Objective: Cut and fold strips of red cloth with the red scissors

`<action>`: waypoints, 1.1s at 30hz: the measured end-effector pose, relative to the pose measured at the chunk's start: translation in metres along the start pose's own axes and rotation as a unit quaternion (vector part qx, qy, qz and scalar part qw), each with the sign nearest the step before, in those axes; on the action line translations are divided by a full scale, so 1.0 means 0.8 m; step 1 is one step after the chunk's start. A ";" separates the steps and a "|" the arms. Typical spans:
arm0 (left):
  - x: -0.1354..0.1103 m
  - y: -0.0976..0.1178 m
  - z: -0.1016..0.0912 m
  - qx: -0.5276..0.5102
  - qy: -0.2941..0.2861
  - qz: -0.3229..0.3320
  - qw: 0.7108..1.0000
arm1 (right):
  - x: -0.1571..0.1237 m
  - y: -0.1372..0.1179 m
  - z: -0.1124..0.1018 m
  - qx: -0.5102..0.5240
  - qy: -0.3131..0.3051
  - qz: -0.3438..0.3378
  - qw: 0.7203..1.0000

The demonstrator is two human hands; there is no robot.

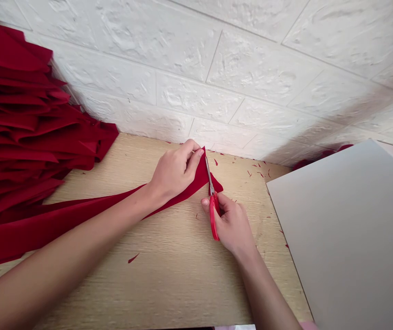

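Note:
My left hand (177,167) pinches the far corner of a long red fabric strip (107,201), close to the wall. The strip runs back under my left forearm to the left edge of the view. In my right hand (232,222) is a pair of scissors (213,215) with red handles, thumb and fingers in the loops. Their blades point away from me along the strip's end and look nearly closed. A small red flap of fabric (216,182) lies just right of the blades; whether it is still joined to the strip I cannot tell.
A large heap of folded red fabric (28,119) rises at the left against the white brick-patterned wall (182,59). Small red scraps (133,258) are scattered over the wooden table (169,284). A grey flat-sided box or panel (351,229) stands at the right, with more red fabric behind it.

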State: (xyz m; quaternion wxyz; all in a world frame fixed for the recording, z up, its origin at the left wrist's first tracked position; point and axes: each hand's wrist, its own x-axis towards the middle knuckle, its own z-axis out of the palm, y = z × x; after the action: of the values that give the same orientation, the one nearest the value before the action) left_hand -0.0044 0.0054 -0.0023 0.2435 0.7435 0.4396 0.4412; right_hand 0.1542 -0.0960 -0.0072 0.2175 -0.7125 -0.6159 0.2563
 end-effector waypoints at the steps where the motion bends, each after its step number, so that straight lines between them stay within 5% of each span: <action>1: 0.000 -0.001 0.000 0.001 0.001 0.000 1.000 | 0.000 0.000 0.000 0.002 0.000 -0.001 1.000; 33: -0.001 0.000 0.001 0.004 0.000 0.002 1.000 | 0.000 -0.002 -0.003 0.016 -0.008 0.003 1.000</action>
State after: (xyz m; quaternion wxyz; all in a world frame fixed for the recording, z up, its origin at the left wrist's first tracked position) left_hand -0.0036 0.0051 -0.0031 0.2396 0.7454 0.4396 0.4403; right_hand 0.1547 -0.0959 -0.0042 0.2233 -0.7090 -0.6109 0.2725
